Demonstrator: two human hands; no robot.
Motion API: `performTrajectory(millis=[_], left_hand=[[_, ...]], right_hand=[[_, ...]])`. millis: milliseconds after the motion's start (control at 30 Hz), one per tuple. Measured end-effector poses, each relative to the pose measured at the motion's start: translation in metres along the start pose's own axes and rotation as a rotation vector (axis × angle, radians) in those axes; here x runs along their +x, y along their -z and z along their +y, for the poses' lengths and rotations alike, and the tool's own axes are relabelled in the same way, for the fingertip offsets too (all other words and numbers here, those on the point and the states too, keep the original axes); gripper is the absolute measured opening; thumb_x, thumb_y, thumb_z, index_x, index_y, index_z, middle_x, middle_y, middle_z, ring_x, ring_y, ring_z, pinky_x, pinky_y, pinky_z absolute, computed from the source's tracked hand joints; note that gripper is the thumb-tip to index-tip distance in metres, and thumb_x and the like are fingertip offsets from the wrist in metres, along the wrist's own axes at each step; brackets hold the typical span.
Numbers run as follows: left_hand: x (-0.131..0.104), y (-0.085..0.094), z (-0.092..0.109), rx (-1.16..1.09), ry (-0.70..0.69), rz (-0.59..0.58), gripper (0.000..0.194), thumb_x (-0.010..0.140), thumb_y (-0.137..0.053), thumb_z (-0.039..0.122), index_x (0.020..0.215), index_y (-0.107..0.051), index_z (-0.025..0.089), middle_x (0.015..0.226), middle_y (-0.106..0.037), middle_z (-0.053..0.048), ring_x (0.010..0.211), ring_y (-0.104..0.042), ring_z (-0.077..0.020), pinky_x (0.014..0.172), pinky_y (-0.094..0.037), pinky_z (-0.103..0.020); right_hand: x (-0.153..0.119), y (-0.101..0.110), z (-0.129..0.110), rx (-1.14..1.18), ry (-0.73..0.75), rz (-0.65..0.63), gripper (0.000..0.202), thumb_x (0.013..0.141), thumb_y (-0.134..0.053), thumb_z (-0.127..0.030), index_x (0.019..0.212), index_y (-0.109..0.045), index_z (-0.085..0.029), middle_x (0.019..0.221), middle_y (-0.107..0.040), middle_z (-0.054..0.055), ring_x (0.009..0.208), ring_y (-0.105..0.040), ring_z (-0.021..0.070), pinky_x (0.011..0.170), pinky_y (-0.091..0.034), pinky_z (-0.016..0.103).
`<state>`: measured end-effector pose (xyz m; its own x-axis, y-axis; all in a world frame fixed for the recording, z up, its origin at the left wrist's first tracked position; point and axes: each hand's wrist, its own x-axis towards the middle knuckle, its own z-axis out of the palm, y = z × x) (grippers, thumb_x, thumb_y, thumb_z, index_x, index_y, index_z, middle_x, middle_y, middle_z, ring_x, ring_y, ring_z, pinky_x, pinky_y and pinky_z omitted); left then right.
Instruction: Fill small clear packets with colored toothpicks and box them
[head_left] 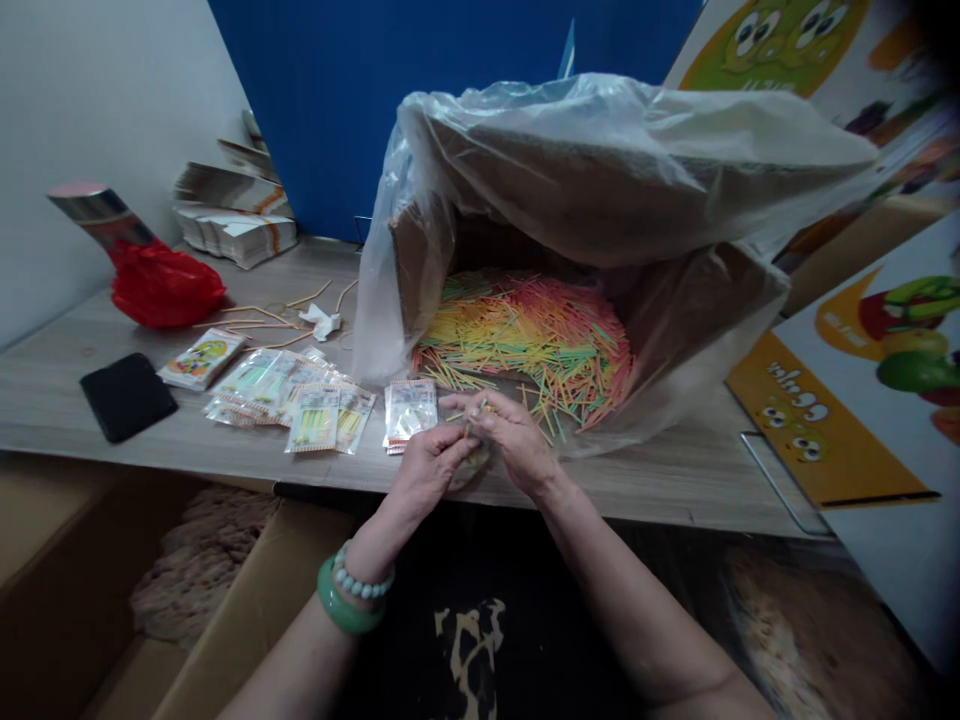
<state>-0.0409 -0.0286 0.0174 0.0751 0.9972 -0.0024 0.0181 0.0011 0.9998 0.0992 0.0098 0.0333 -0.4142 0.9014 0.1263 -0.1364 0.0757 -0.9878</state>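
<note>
My left hand [429, 468], with a beaded bracelet and a green bangle at the wrist, is closed in a pinch on a small clear plastic packet [471, 466] at the table's front edge. My right hand [516, 442] meets it from the right, fingers bent around a few short coloured sticks [486, 407]; their far ends are hidden. Behind the hands, a heap of thin pink, yellow, orange and green sticks [525, 335] spills from a plastic-lined cardboard box [409, 260] lying open toward me. A small stack of flat clear packets [410, 408] lies just left of my hands.
Filled stick packets [313, 418], a fruit-printed small box [202, 358], a black flat object [127, 396] and a red plastic bag [165, 285] lie leftward. Flattened cartons [236, 215] stand behind. An open carton [225, 610] sits below left; printed boxes [847, 400] rise at right.
</note>
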Motion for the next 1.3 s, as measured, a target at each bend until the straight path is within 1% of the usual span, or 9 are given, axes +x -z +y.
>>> performTrajectory(millis=[167,267,467,633,833,933,1000,1133,1300], left_hand=[[0.012,0.000,-0.005,-0.416,0.130,0.058,0.035,0.068,-0.082,0.047,0.078,-0.074,0.014,0.078,-0.069,-0.005,0.075,-0.059,-0.0160,0.072,-0.047,-0.028],[0.015,0.003,-0.011,-0.603,0.203,0.085,0.039,0.065,-0.086,0.044,0.086,-0.074,0.014,0.081,-0.071,-0.005,0.072,-0.062,-0.0153,0.072,-0.050,-0.029],[0.012,0.005,-0.010,-0.634,0.157,0.062,0.037,0.069,-0.084,0.044,0.089,-0.073,0.015,0.082,-0.072,-0.004,0.072,-0.064,-0.0146,0.073,-0.052,-0.028],[0.004,0.004,-0.004,-0.577,0.136,0.079,0.036,0.063,-0.087,0.040,0.085,-0.076,0.014,0.081,-0.072,-0.005,0.072,-0.062,-0.0155,0.072,-0.050,-0.029],[-0.005,0.025,0.005,-0.271,-0.033,0.165,0.025,0.071,-0.079,0.041,0.074,-0.078,0.017,0.085,-0.069,-0.007,0.082,-0.059,-0.0178,0.078,-0.047,-0.030],[-0.008,0.058,0.009,-0.138,-0.068,0.299,0.023,0.066,-0.081,0.038,0.068,-0.076,0.016,0.077,-0.066,-0.005,0.079,-0.058,-0.0176,0.076,-0.045,-0.029],[-0.006,0.084,0.005,-0.030,-0.029,0.442,0.024,0.069,-0.078,0.040,0.072,-0.075,0.017,0.074,-0.065,-0.003,0.072,-0.055,-0.0165,0.070,-0.043,-0.029],[0.009,0.126,-0.009,0.602,-0.096,0.662,0.025,0.086,-0.060,0.036,0.071,-0.070,0.019,0.074,-0.061,-0.004,0.076,-0.053,-0.0194,0.073,-0.039,-0.031],[0.033,0.146,-0.007,1.349,0.031,0.617,0.032,0.095,-0.046,0.030,0.094,-0.072,0.014,0.099,-0.065,-0.018,0.095,-0.055,-0.0330,0.078,-0.037,-0.041]], right_hand=[[0.004,0.015,-0.001,-0.207,0.006,-0.089,0.025,0.088,-0.063,-0.045,0.102,-0.070,-0.026,0.122,-0.070,0.004,0.121,-0.059,0.0232,0.109,-0.039,0.042],[0.001,0.024,0.003,-0.177,0.004,-0.018,0.034,0.084,-0.065,-0.042,0.115,-0.066,-0.028,0.122,-0.068,0.003,0.118,-0.060,0.0214,0.103,-0.044,0.039],[-0.005,0.022,0.021,-0.341,-0.117,0.044,0.016,0.077,-0.059,-0.030,0.065,-0.057,-0.020,0.066,-0.055,-0.002,0.067,-0.051,0.0152,0.068,-0.042,0.029],[-0.005,0.013,0.018,-0.451,0.055,0.078,0.015,0.074,-0.058,-0.027,0.061,-0.053,-0.022,0.071,-0.056,0.001,0.074,-0.051,0.0184,0.071,-0.040,0.030],[-0.005,-0.009,0.023,-0.382,-0.010,-0.057,0.018,0.080,-0.057,-0.031,0.064,-0.056,-0.022,0.072,-0.059,0.001,0.075,-0.054,0.0197,0.073,-0.041,0.032],[-0.003,-0.018,0.027,-0.406,-0.059,-0.136,0.012,0.082,-0.055,-0.031,0.075,-0.060,-0.022,0.076,-0.062,0.000,0.076,-0.056,0.0189,0.074,-0.041,0.031],[0.000,-0.019,0.028,-0.535,-0.088,-0.064,0.008,0.082,-0.054,-0.028,0.081,-0.060,-0.022,0.078,-0.063,0.000,0.076,-0.057,0.0187,0.072,-0.040,0.030],[0.013,-0.014,0.027,-0.895,-0.123,0.097,0.008,0.083,-0.051,-0.021,0.082,-0.059,-0.023,0.078,-0.064,0.003,0.075,-0.056,0.0205,0.067,-0.037,0.030],[0.040,-0.011,0.022,-1.264,-0.138,0.075,0.023,0.088,-0.048,-0.015,0.100,-0.066,-0.020,0.106,-0.068,0.014,0.098,-0.060,0.0286,0.079,-0.043,0.037]])
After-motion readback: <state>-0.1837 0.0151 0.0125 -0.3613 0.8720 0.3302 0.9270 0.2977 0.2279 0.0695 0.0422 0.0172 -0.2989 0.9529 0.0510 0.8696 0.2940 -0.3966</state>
